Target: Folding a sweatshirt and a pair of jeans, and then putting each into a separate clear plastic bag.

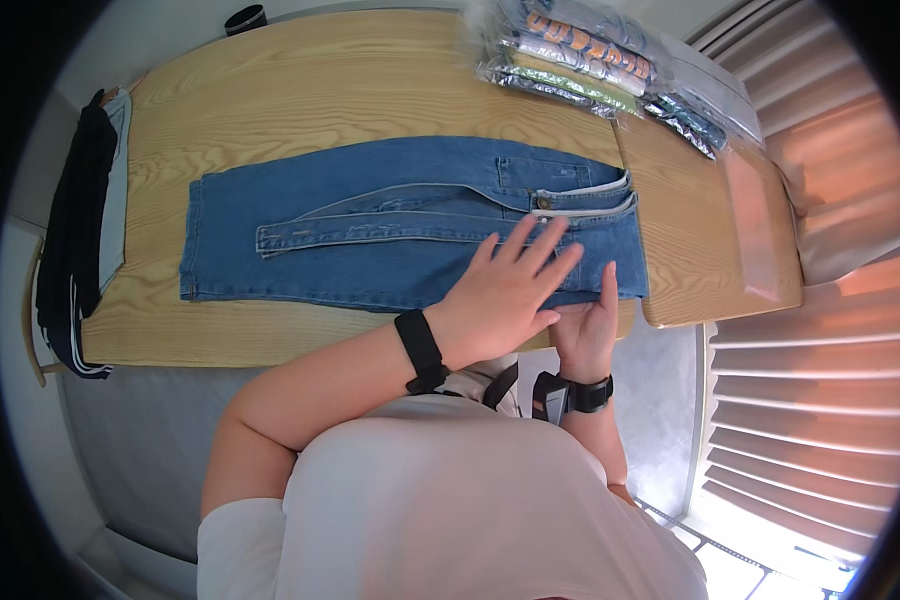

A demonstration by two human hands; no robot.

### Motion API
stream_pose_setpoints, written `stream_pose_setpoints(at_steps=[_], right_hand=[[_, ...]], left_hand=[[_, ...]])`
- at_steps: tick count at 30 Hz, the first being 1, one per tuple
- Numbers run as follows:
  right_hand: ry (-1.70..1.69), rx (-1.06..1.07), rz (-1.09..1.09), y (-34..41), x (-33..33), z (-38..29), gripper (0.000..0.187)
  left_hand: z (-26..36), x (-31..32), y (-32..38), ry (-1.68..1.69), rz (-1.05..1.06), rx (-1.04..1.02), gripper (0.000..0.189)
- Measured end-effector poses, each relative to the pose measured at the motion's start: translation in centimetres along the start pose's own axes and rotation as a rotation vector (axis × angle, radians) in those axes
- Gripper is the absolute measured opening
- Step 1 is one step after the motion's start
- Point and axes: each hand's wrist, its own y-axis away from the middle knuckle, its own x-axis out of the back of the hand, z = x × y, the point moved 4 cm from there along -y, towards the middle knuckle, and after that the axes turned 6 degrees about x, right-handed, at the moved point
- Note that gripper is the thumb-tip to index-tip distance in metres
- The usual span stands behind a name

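Observation:
A pair of blue denim jeans point(390, 277) lies folded lengthwise on the wooden table, with the hem at the left and the waist at the right. A metal button point(543, 203) shows at the waist. From there a long denim strap point(375, 227) runs left across the leg. My left hand point(499, 296) is over the denim below the button, fingers spread and holding nothing. At the near edge by the waist, my right hand point(589, 334) is turned palm up with its thumb raised over the denim. Its other fingertips are partly hidden, so a grip cannot be told.
Clear plastic bags of folded clothes point(585, 60) are piled at the back right. Dark garments point(75, 232) hang over the left edge of the table point(292, 97). A black round container point(245, 20) stands at the back left. Pleated curtains point(810, 405) are on the right.

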Motion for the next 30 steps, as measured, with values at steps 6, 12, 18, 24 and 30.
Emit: stream_pose_setpoints(at_steps=[6, 12, 18, 24, 30], right_hand=[[0.064, -0.103, 0.11, -0.6, 1.5, 0.6, 0.029], [0.489, 0.115, 0.281, 0.3, 1.1, 1.1, 0.017], [0.969, 0.332, 0.121, 1.1, -0.8, 0.6, 0.019], [1.386, 0.363, -0.173, 1.6, -2.8, 1.6, 0.031], [1.914, 0.65, -0.867, 3.7, -8.8, 4.5, 0.069]], left_hand=[[0.3, -1.9, 0.1, -0.098, -0.148, -0.114, 0.074], [0.1, -2.2, 0.6, -0.117, -0.178, -0.094, 0.079], [-0.3, -1.9, 1.3, -0.081, -0.21, -0.13, 0.089], [-1.0, -0.3, 2.8, 0.025, -0.22, -0.092, 0.09], [-2.8, 2.7, 6.9, 0.285, -0.757, 0.287, 0.063]])
